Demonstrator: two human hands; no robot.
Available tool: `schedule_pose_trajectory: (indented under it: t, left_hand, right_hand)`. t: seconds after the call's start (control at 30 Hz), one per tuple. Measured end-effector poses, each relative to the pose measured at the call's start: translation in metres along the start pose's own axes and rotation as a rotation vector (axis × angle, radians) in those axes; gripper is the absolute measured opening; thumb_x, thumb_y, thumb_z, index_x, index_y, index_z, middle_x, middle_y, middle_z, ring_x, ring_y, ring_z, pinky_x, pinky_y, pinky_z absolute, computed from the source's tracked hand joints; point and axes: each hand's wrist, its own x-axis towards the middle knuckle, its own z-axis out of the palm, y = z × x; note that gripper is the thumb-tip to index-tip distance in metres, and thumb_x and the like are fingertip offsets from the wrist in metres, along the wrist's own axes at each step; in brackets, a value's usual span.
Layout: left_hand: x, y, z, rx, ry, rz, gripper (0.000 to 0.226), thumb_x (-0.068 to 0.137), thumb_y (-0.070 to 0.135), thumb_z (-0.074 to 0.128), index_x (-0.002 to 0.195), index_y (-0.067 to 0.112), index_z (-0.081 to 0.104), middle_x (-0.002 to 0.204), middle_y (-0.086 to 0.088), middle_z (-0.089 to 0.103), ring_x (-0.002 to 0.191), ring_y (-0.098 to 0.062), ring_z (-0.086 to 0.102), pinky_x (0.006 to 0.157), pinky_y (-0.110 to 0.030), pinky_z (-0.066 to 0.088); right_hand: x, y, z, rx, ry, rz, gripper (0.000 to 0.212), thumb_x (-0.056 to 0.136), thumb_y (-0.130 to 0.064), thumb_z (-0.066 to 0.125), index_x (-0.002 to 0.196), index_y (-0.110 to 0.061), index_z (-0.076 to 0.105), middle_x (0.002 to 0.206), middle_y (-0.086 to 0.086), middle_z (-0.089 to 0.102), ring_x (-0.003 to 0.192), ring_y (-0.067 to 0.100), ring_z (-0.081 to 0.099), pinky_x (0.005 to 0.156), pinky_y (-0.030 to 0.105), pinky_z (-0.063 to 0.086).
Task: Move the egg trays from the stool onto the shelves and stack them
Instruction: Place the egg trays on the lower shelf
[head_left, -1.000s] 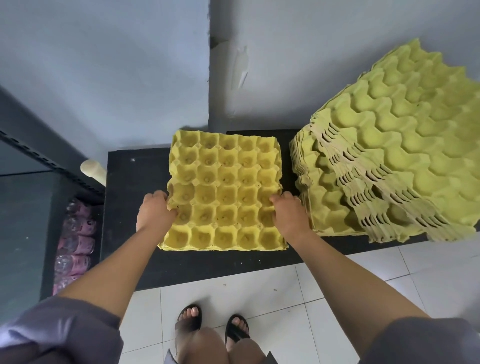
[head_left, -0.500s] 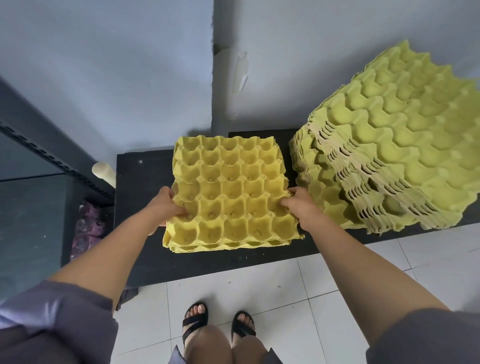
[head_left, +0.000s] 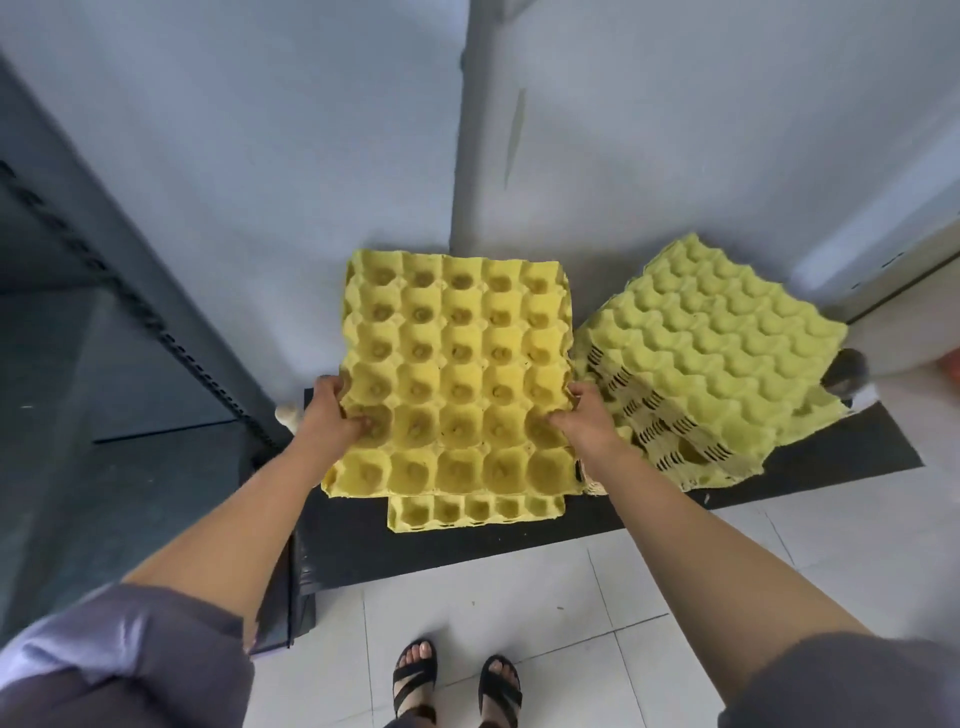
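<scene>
A yellow egg tray (head_left: 457, 374) is raised in the air above the black stool (head_left: 467, 551). My left hand (head_left: 327, 415) grips its left edge, thumb in a cup. My right hand (head_left: 587, 421) grips its right edge the same way. Below it, the front row of another yellow tray (head_left: 475, 512) shows on the stool top. A tall, leaning stack of yellow-green trays (head_left: 717, 358) sits on the stool to the right, close to my right hand.
A dark metal shelf unit (head_left: 104, 291) with a perforated upright stands at the left. A grey wall and a corner column rise behind the stool. White tiled floor and my sandalled feet (head_left: 457, 680) lie below.
Both hands have lifted the tray up off the stool and towards me. Another tray beneath it has come into sight on the stool.
</scene>
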Motion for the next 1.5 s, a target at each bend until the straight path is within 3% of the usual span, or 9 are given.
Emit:
schedule_pose_trajectory:
  t: [0.23, 0.43, 0.57, 0.73, 0.83, 0.9, 1.07, 1.37, 1.5]
  left_hand:
    - [-0.061, 0.063, -0.066, 0.004, 0.167, 0.077, 0.059, 0.084, 0.018, 0.067, 0.135, 0.007, 0.040, 0.121, -0.019, 0.051, 0.105, -0.035, 0.054, 0.084, -0.041, 0.046]
    - [-0.148, 0.070, -0.094, 0.009, 0.290, 0.162, 0.046, 0.085, 0.012, 0.064, 0.128, 0.000, 0.050, 0.107, -0.018, 0.056, 0.088, -0.028, 0.052, 0.072, -0.032, 0.042]
    - [-0.210, 0.065, -0.113, 0.000, 0.361, 0.187, 0.037, 0.085, 0.012, 0.062, 0.121, 0.002, 0.055, 0.098, -0.012, 0.052, 0.080, -0.025, 0.049, 0.063, -0.029, 0.037]
    - [-0.275, 0.047, -0.152, -0.053, 0.461, 0.192, 0.051, 0.086, 0.013, 0.061, 0.134, 0.008, 0.043, 0.121, -0.011, 0.050, 0.097, -0.026, 0.051, 0.069, -0.032, 0.039]
    - [-0.305, 0.024, -0.186, -0.054, 0.513, 0.193, 0.050, 0.086, 0.013, 0.060, 0.132, 0.011, 0.042, 0.119, -0.011, 0.049, 0.090, -0.028, 0.053, 0.061, -0.031, 0.041]
    - [-0.321, 0.007, -0.209, -0.038, 0.541, 0.177, 0.049, 0.086, 0.011, 0.060, 0.132, 0.011, 0.044, 0.124, -0.015, 0.050, 0.092, -0.029, 0.054, 0.067, -0.033, 0.045]
    - [-0.343, -0.034, -0.266, -0.051, 0.615, 0.117, 0.044, 0.087, 0.006, 0.058, 0.129, 0.008, 0.045, 0.099, -0.010, 0.051, 0.070, -0.025, 0.053, 0.057, -0.031, 0.045]
    - [-0.316, -0.102, -0.401, -0.024, 0.693, 0.084, 0.043, 0.086, 0.004, 0.059, 0.128, 0.009, 0.048, 0.104, -0.015, 0.056, 0.077, -0.025, 0.052, 0.061, -0.029, 0.041]
    - [-0.293, -0.135, -0.465, 0.072, 0.687, 0.062, 0.044, 0.086, 0.007, 0.059, 0.129, 0.012, 0.049, 0.116, -0.019, 0.058, 0.092, -0.029, 0.053, 0.070, -0.031, 0.040]
  right_hand:
    - [-0.071, -0.067, -0.025, 0.009, 0.083, -0.218, 0.050, 0.083, -0.008, 0.065, 0.129, -0.010, 0.048, 0.118, 0.010, 0.059, 0.106, 0.026, 0.058, 0.095, 0.042, 0.049]
    - [-0.141, -0.077, -0.044, -0.018, 0.114, -0.354, 0.046, 0.084, -0.009, 0.065, 0.128, -0.006, 0.054, 0.119, 0.011, 0.061, 0.105, 0.026, 0.060, 0.093, 0.038, 0.050]
    - [-0.193, -0.073, -0.052, -0.068, 0.124, -0.426, 0.049, 0.085, -0.013, 0.066, 0.131, -0.005, 0.053, 0.122, 0.012, 0.060, 0.108, 0.026, 0.058, 0.085, 0.027, 0.045]
    - [-0.251, -0.087, -0.042, -0.144, 0.110, -0.545, 0.053, 0.087, -0.014, 0.064, 0.136, -0.007, 0.046, 0.138, 0.010, 0.051, 0.120, 0.028, 0.052, 0.098, 0.035, 0.043]
    - [-0.280, -0.099, -0.020, -0.167, 0.048, -0.631, 0.051, 0.089, -0.014, 0.063, 0.137, -0.014, 0.046, 0.138, 0.006, 0.050, 0.115, 0.024, 0.054, 0.083, 0.026, 0.041]
    - [-0.296, -0.108, -0.003, -0.221, -0.005, -0.686, 0.047, 0.090, -0.017, 0.062, 0.135, -0.018, 0.047, 0.138, 0.004, 0.051, 0.109, 0.020, 0.054, 0.078, 0.023, 0.037]
    - [-0.331, -0.141, 0.053, -0.360, -0.090, -0.803, 0.044, 0.090, -0.026, 0.063, 0.132, -0.021, 0.050, 0.130, 0.005, 0.057, 0.107, 0.024, 0.058, 0.087, 0.032, 0.048]
    - [-0.368, -0.211, 0.185, -0.498, -0.152, -0.874, 0.048, 0.091, -0.031, 0.060, 0.136, -0.021, 0.045, 0.131, 0.005, 0.056, 0.114, 0.025, 0.055, 0.087, 0.030, 0.045]
    - [-0.385, -0.237, 0.247, -0.491, -0.210, -0.864, 0.049, 0.091, -0.027, 0.061, 0.134, -0.018, 0.041, 0.118, 0.005, 0.060, 0.097, 0.023, 0.060, 0.079, 0.031, 0.049]
